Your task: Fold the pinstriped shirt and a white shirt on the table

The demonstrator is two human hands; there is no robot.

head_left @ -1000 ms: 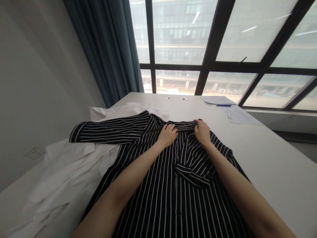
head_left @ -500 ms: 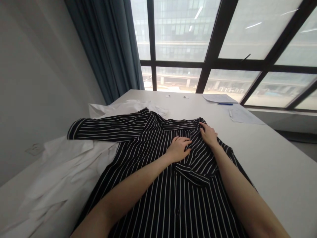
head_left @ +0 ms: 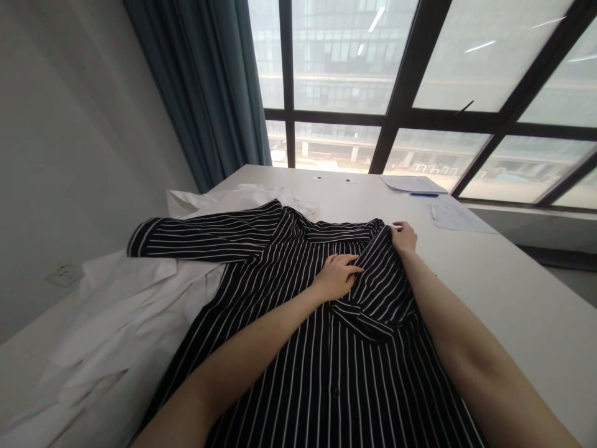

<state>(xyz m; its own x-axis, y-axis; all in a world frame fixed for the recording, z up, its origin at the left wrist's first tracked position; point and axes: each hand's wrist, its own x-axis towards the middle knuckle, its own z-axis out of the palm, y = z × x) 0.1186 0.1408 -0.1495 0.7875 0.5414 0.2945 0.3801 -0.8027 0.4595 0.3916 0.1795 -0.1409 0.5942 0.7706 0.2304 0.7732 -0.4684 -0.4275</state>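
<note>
A black shirt with white stripes [head_left: 280, 323] lies spread over the near part of the table, its collar end toward the window. One sleeve [head_left: 200, 238] stretches out to the left; the other is folded inward across the chest, its cuff [head_left: 364, 323] near the middle. My left hand [head_left: 336, 276] rests on the chest by the folded sleeve, fingers spread. At the right shoulder, my right hand [head_left: 405, 238] pinches the shirt's fabric and holds it slightly raised. Its fingertips are partly hidden.
White crumpled fabric [head_left: 125, 330] lies left of and partly under the shirt. On the white table [head_left: 527, 298], papers [head_left: 413, 184] and a blue pen [head_left: 424, 195] lie at the back right. A blue curtain [head_left: 209, 87] hangs beside the large window.
My right hand has moved outward to the right, from lying on the shoulder to pinching its edge, and the fabric there is lifted. My left hand has stayed nearly in place.
</note>
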